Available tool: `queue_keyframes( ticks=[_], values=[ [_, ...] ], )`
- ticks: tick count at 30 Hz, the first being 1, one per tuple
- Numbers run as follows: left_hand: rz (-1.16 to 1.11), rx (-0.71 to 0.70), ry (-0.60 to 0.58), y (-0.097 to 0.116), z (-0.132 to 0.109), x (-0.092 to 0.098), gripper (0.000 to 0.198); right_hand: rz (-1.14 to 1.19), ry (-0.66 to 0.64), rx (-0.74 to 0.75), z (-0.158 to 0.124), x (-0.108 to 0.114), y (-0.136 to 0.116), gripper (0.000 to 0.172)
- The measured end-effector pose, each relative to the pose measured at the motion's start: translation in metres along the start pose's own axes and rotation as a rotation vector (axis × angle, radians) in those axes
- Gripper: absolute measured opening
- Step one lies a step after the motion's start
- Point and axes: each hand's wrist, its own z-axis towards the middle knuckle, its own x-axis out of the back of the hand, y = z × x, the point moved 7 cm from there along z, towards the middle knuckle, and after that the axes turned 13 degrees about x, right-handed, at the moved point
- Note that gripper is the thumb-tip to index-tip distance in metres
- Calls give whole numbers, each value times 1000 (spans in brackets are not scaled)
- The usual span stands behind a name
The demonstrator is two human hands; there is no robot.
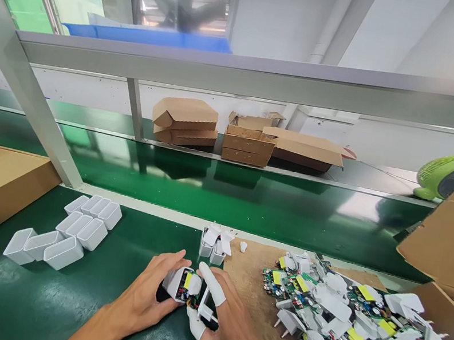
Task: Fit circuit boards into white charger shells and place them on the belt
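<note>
Head view, lower centre: we clasp the white charger shell point(177, 285) in our left hand point(145, 295), apparently to steady it, while our right hand point(227, 335), fingertips cotted, pinches its circuit board point(193, 298); empty shells point(68, 233) stand at left.

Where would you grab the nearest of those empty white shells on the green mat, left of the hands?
Probably by its near long wall. The front white shell lies at the cluster's near edge, open mouth up, with other shells crowding its far side. Come down from the near side, fingers pinching that wall inside and out.
</note>
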Motion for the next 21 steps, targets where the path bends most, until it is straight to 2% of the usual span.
queue_keyframes(
  ticks=[7,11,14,17,21],
  values=[
    [21,-47,-8,9,-1,-3,88,23,13,1,-1,-7,3,82],
    [-162,59,-175,3,-1,-13,95,106,52,-77,-6,-9,11,82],
    [-307,163,-247,-4,0,-18,86,195,59,-179,-12,-10,21,90],
    [-393,241,-167,-11,2,-13,76,211,52,-219,-13,-11,25,72],
    [-553,301,-122,-14,6,-7,68,191,71,-155,-7,-8,19,42]
  ],
)
